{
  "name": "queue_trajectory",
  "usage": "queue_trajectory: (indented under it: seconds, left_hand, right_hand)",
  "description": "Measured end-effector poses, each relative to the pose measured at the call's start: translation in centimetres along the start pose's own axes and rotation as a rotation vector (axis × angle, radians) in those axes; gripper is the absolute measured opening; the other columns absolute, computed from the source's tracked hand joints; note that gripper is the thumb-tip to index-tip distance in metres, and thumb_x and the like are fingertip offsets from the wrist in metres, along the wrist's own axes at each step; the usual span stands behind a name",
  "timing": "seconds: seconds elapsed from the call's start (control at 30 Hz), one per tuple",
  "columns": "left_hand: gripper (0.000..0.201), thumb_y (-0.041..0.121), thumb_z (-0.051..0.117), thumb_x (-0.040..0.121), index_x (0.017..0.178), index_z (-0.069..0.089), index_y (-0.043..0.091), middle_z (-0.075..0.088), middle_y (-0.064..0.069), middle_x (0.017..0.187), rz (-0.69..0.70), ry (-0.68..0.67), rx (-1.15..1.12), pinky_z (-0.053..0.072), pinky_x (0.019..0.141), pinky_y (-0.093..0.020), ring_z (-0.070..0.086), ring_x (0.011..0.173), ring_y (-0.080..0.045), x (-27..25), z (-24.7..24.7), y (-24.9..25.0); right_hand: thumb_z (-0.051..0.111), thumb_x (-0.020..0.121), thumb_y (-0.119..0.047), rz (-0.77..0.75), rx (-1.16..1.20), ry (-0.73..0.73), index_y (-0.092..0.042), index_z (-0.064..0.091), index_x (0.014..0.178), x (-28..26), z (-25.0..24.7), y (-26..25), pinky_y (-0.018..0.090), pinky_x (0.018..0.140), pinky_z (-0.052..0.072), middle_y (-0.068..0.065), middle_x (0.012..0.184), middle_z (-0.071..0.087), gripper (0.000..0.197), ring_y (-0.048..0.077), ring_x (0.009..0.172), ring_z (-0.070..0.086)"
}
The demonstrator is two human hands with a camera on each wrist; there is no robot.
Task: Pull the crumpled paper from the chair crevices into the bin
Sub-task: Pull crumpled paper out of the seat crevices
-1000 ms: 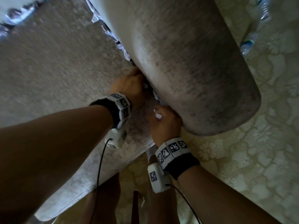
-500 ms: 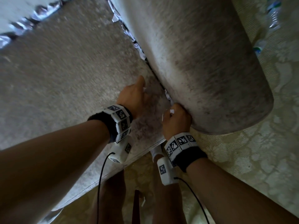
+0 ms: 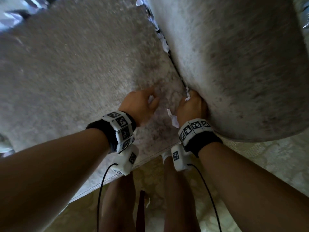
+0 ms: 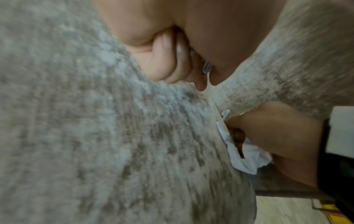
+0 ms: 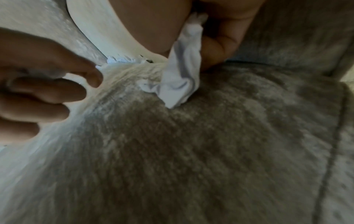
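Where cushion [image 3: 80, 67] meets armrest [image 3: 234, 61], crumpled paper [image 3: 164, 42].

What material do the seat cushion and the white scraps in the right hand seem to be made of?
Seat cushion: probably chenille or velvet-like fabric, grey, with a mottled matte nap. White scraps gripped by the right hand: thin paper, judging by sharp creases and crumpled folds.

Dim, soft daylight from above; all views motion-blurred, wide-angle edges stretched and smeared.
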State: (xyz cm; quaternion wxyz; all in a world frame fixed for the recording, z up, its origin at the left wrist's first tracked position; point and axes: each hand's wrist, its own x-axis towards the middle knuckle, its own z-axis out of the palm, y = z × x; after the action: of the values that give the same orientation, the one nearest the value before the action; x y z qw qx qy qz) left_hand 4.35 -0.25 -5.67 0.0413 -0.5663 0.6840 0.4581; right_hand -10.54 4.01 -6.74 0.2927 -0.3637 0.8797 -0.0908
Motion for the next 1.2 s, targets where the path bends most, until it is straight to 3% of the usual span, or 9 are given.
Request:
queue_trajectory:
  seconds: [0.1,0.47,0.6,0.77,0.83,0.9,1.03,1.13,1.2]
  left_hand:
    - [0.029,0.029,0.046,0.099,0.07,0.049,0.024,0.047,0.002,0.06,-0.041,0.018,-0.015,0.034,0.06,-0.03,0.047,0.061,-0.023,-0.5,-0.6,-1.2]
    - [0.026,0.028,0.049,0.098,0.073,0.048,0.022,0.046,0.006,0.059,-0.047,0.073,-0.079,0.031,0.06,-0.029,0.044,0.058,-0.017,-0.8,-0.2,-2.8]
    - [0.028,0.031,0.047,0.099,0.081,0.059,0.013,0.052,0.001,0.064,-0.032,0.044,-0.059,0.04,0.061,-0.032,0.052,0.065,-0.024,-0.2,0.2,-2.1]
    - [0.026,0.033,0.046,0.099,0.076,0.052,0.024,0.048,0.008,0.061,0.023,0.012,-0.005,0.04,0.063,-0.032,0.052,0.067,-0.026,1.3,0.8,0.2]
    - [0.024,0.033,0.046,0.1,0.077,0.049,0.029,0.046,0.01,0.062,0.049,-0.001,0.03,0.036,0.064,-0.031,0.05,0.07,-0.024,2.0,1.1,1.4]
    - [0.017,0.032,0.045,0.1,0.087,0.056,0.029,0.056,0.006,0.071,0.084,-0.005,0.059,0.037,0.067,-0.031,0.054,0.076,-0.027,2.7,1.3,2.5]
    - [0.027,0.033,0.042,0.1,0.119,0.061,0.029,0.068,-0.009,0.104,0.069,-0.001,0.118,0.043,0.075,-0.032,0.062,0.096,-0.032,4.2,1.8,4.3]
    - [0.034,0.032,0.04,0.101,0.133,0.048,0.025,0.064,-0.015,0.1,0.012,0.096,0.124,0.04,0.069,-0.034,0.061,0.089,-0.035,5.7,1.4,5.1]
    - [0.043,0.03,0.044,0.099,0.141,0.038,0.023,0.058,-0.011,0.089,-0.07,0.147,0.135,0.037,0.066,-0.035,0.056,0.078,-0.031,7.1,0.7,5.5]
  right_hand:
    - [0.042,0.099,-0.024,0.06,-0.093,0.026,-0.01,0.065,0.11,1.1,1.2,0.4,0.028,0.067,0.037,0.016,0.112,0.067,0.029,0.032,0.102,0.063]
    - [0.043,0.097,-0.018,0.043,-0.221,0.016,-0.001,0.059,0.103,1.3,1.7,1.2,0.031,0.065,0.035,0.023,0.105,0.066,0.024,0.036,0.095,0.064]
    - [0.038,0.098,-0.033,-0.012,-0.223,0.023,-0.003,0.061,0.103,0.2,1.8,2.1,0.029,0.063,0.036,0.019,0.097,0.069,0.038,0.034,0.087,0.065]
    - [0.058,0.09,-0.034,-0.12,-0.04,-0.067,0.003,0.068,0.104,-1.1,0.7,3.4,0.028,0.07,0.05,0.017,0.094,0.072,0.04,0.029,0.091,0.068]
    - [0.039,0.082,-0.045,-0.169,0.006,-0.077,0.008,0.066,0.105,-1.7,0.0,3.2,0.034,0.079,0.052,0.022,0.096,0.069,0.064,0.032,0.095,0.065]
    - [0.026,0.074,-0.041,-0.205,0.02,-0.067,0.014,0.064,0.102,-2.1,-0.5,3.1,0.039,0.082,0.051,0.027,0.096,0.067,0.072,0.038,0.094,0.064]
    - [0.045,0.079,-0.016,-0.171,0.031,-0.075,0.011,0.061,0.087,-2.5,-1.0,3.6,0.038,0.074,0.051,0.026,0.082,0.064,0.032,0.039,0.079,0.064]
    - [0.054,0.079,-0.01,-0.156,0.101,-0.099,0.001,0.059,0.085,-2.4,-1.8,3.5,0.032,0.068,0.044,0.021,0.081,0.065,0.014,0.037,0.077,0.063]
    - [0.047,0.081,-0.019,-0.159,0.135,-0.12,0.003,0.06,0.093,-2.2,-1.9,3.1,0.035,0.073,0.048,0.022,0.088,0.067,0.028,0.037,0.084,0.063]
